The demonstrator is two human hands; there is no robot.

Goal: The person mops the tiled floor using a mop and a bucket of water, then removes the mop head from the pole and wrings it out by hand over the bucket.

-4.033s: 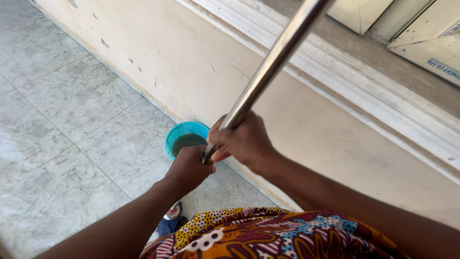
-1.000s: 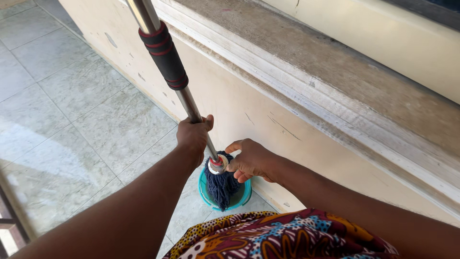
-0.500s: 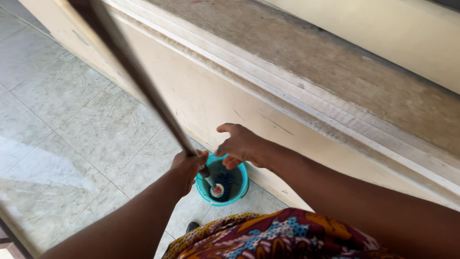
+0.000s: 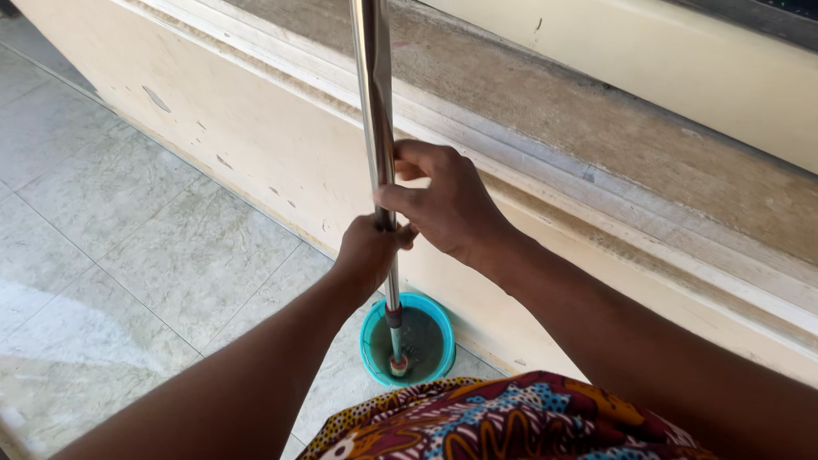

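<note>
Pale marbled floor tiles [image 4: 145, 247] run up to a cream wall [image 4: 256, 128] with chipped paint, topped by a worn, stained ledge [image 4: 596, 128]. At the foot of that wall sits a small teal bucket [image 4: 372, 328], touching or almost touching the skirting, with murky grey water inside. A mop stands nearly upright in the bucket: its shiny metal pole [image 4: 372, 85] rises out of the top of the view, and its lower end, with a red collar, dips into the water, where the mop head [image 4: 399, 365] is mostly sunk and hard to make out. Above the bucket, both hands are clenched around the pole, one over the other: the left hand [image 4: 368, 251] grips lower down, the right hand [image 4: 447, 204] just above it and touching it, fingers wrapped across the front. A patterned cloth in red, yellow and blue [image 4: 494, 422] shows at the bottom edge, just beside the bucket. The pole looks stiff, smooth and likely slick when wet, so a firm two-handed hold at mid-shaft suits it; the soaked head probably makes the low end heavy, and the light bucket could tip if the pole leans.
</note>
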